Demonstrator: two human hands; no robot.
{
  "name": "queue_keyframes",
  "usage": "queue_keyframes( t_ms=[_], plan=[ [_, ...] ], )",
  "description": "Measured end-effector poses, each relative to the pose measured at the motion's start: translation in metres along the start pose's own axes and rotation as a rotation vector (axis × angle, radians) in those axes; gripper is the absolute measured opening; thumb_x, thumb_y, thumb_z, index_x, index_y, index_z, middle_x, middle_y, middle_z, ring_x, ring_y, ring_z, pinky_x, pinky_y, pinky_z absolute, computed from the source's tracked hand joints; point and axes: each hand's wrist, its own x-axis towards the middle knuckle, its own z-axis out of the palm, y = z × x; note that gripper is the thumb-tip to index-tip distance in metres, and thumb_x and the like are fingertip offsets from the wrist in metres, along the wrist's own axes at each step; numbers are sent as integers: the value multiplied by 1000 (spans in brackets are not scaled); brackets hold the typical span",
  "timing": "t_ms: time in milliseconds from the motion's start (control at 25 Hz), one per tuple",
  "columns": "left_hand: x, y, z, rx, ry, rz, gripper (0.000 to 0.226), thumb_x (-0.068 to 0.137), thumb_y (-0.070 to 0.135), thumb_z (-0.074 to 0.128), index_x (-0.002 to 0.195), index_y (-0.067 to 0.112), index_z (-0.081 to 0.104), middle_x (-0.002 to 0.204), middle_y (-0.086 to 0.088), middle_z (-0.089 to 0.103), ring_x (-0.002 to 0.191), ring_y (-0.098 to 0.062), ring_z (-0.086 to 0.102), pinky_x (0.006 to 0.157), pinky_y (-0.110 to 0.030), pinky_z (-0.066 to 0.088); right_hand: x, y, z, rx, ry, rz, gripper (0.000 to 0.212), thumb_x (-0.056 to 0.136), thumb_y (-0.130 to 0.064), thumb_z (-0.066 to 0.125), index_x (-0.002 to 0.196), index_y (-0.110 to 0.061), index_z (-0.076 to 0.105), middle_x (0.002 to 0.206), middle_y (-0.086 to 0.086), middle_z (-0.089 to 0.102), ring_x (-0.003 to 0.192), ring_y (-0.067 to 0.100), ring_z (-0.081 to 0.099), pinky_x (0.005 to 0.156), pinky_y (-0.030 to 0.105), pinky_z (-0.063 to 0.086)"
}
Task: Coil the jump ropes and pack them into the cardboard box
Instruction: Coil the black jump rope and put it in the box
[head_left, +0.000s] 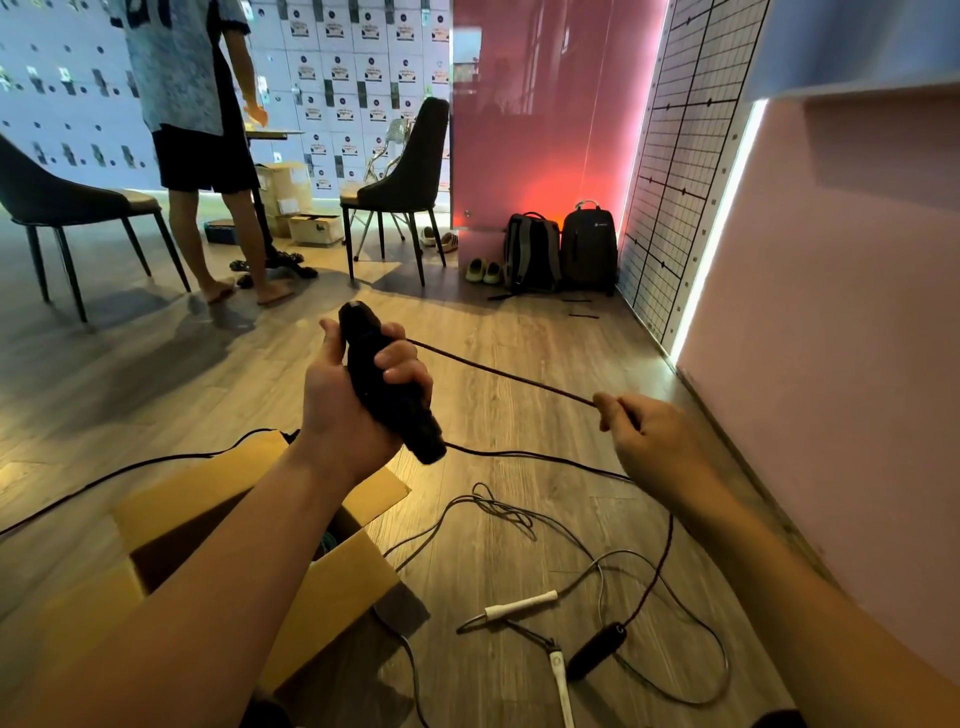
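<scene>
Coiling looks barely begun; the left hand is wrapped tightly round a black handle above the open cardboard box; the handle's long axis tilts, upper cap away from the box, lower end down and to the right; the right hand pinches the dark cord, stretched taut to the right of the box; a white-handled rope and another black handle lie loose on the floor right of the box, unpacked; the forearm hides most of the box's inside.

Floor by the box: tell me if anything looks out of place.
Yes: a white-handled rope lies uncoiled in a loose tangle right of the cardboard box, with a black handle among its loops. Nothing looks damaged.
</scene>
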Motion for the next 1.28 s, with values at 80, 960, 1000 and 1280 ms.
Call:
queue_keyframes(
  t_ms=[80,960,1000,1280],
  plan=[
    [5,-4,-1,-34,57,182,46,102,51,37,100,9,56,76,-2,54,66,-16,55,75,-31,55,-1,-4,6,17,-113,-24,39,101,-35,49,73,-13,64,49,-11,44,41,2,41,42,12,31],
    [-1,-57,2,1363,-102,-609,81,99,64,15,100,3,67,82,-14,66,77,-28,68,78,-34,56,-13,-37,13,61,144,-365,26,94,-35,58,103,-15,72,76,-11,65,68,7,60,58,17,47],
    [-1,-57,6,1291,-114,-612,86,96,68,12,95,2,67,77,-14,64,72,-28,66,76,-36,56,-12,-35,11,79,154,-334,27,94,-36,58,102,-15,72,74,-9,65,66,7,59,57,16,45],
    [-7,-49,24,573,-253,-352,51,84,60,54,78,10,59,54,-1,47,44,-15,48,59,-31,52,-15,-42,37,224,-145,-110,61,86,-66,43,71,-9,59,59,2,52,53,13,48,57,41,47]
  ],
)
